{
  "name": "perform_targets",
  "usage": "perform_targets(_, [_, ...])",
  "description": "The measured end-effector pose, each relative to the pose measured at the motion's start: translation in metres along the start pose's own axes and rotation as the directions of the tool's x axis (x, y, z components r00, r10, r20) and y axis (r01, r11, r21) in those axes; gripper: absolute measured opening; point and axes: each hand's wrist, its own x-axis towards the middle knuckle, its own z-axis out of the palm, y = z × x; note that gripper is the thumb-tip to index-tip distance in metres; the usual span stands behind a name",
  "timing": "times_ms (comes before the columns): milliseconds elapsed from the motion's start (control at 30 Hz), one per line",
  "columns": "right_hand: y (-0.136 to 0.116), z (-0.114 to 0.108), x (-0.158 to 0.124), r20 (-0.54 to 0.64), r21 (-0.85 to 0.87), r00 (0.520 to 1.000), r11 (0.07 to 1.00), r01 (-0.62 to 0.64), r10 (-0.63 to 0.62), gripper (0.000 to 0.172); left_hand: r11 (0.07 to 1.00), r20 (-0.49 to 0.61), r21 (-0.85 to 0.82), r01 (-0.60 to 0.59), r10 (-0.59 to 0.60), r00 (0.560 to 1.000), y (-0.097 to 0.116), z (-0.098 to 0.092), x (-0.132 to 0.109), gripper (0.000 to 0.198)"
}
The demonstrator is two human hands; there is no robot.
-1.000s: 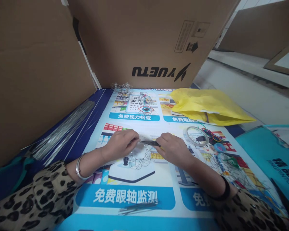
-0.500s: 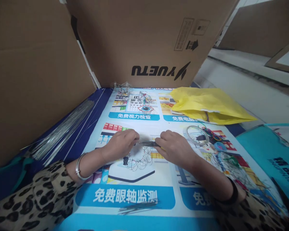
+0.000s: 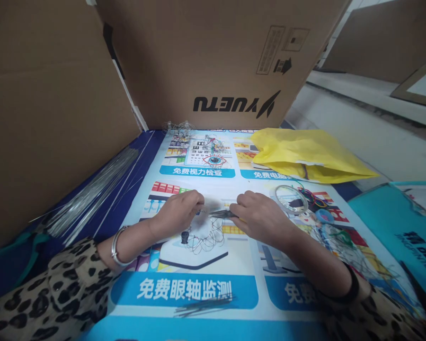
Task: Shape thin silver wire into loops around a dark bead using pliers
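My right hand [image 3: 261, 217] is closed around a pair of pliers [image 3: 222, 214], whose dark, pointed jaws reach left toward the other hand. In a pinch, my left hand [image 3: 180, 210] grips the end of a thin looped wire [image 3: 206, 240]. The wire's curly loops hang below and between the hands, over the printed sheet. The plier tips are close to the wire near my left fingertips; whether they touch it is too small to tell. Nearer to me lies a small bundle of short wires [image 3: 204, 305].
Long straight wires [image 3: 95, 192] lie at the left beside a cardboard wall [image 3: 49, 94]. Tangled wire pieces [image 3: 179, 130] sit at the back. On the right are a yellow bag [image 3: 305, 154], a roll of clear tape [image 3: 291, 199], coloured wires [image 3: 314, 196] and a teal bag [image 3: 394, 227].
The pliers' jaws have shifted slightly right, away from my left fingertips, and look a little more spread. My left hand has barely moved.
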Motion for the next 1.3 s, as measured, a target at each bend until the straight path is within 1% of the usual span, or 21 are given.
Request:
perform_targets(100, [0.000,0.001,0.000,-0.001,0.007,1.000,1.000,-0.011,0.011,0.016,1.000,0.003,-0.004,0.008,-0.008,1.000,0.001,-0.002,0.001,0.015])
perform_targets(200, [-0.002,0.004,0.000,-0.002,0.014,0.999,0.999,-0.051,0.051,0.016,1.000,-0.007,-0.011,-0.007,0.007,1.000,0.001,-0.004,0.003,0.015])
perform_targets(300, [-0.003,0.007,0.000,-0.004,0.043,0.996,0.995,-0.094,0.094,0.016,0.999,-0.038,-0.005,-0.050,0.050,0.998,0.000,-0.004,0.003,0.014])
perform_targets(433, [-0.005,0.012,0.000,-0.014,0.087,0.992,0.988,-0.126,0.128,0.019,0.994,-0.082,0.046,-0.101,0.104,0.991,-0.002,-0.002,0.002,0.012])
perform_targets(600, [-0.009,0.017,0.001,-0.015,0.090,0.990,0.986,-0.141,0.143,0.020,0.989,-0.090,0.072,-0.129,0.135,0.987,-0.002,0.000,0.002,0.012])
perform_targets(733, [-0.010,0.019,0.002,-0.020,0.087,0.988,0.985,-0.149,0.151,0.019,0.989,-0.074,0.082,-0.122,0.128,0.989,-0.001,0.000,0.002,0.014])
perform_targets(967, [-0.010,0.017,0.000,-0.028,0.050,0.989,0.988,-0.144,0.145,0.019,0.993,-0.034,0.090,-0.071,0.074,0.997,0.001,-0.002,0.002,0.017])
perform_targets(1133, [-0.009,0.022,0.000,-0.080,0.033,0.986,0.989,-0.141,0.143,0.019,0.994,-0.059,0.074,-0.081,0.086,0.995,-0.001,-0.002,0.002,0.014])
perform_targets(1300, [-0.002,0.027,0.000,-0.104,0.078,0.978,0.982,-0.175,0.182,0.021,0.999,-0.057,0.040,0.003,-0.001,0.998,0.000,-0.004,0.003,0.014])
